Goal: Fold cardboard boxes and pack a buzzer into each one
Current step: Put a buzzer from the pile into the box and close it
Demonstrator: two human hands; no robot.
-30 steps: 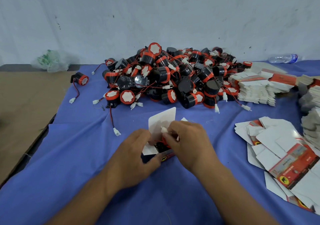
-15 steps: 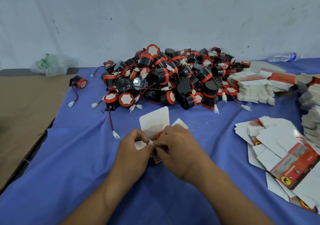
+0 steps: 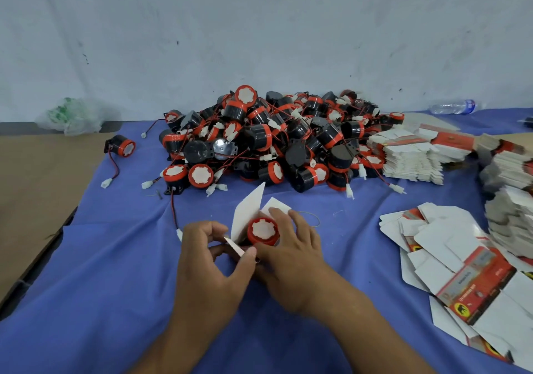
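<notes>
The buzzer (image 3: 263,230) sits in the mouth of a half-folded box (image 3: 250,215), red face up, near the front middle of the blue-covered surface (image 3: 115,258). It could tip out or jam against a flap, since the box is open and its tall white flap stands loose. Its wire is hidden, so it might catch under a closing flap. The right hand (image 3: 291,246) curls round the buzzer's right side, fingers (image 3: 281,215) resting on its rim and on the flap behind. The left hand (image 3: 210,255) pinches a small side flap between thumb and forefinger, just left of the buzzer, its other fingers loosely curled. The big pile of buzzers (image 3: 277,137) lies beyond, flat boxes (image 3: 461,258) to the right.
</notes>
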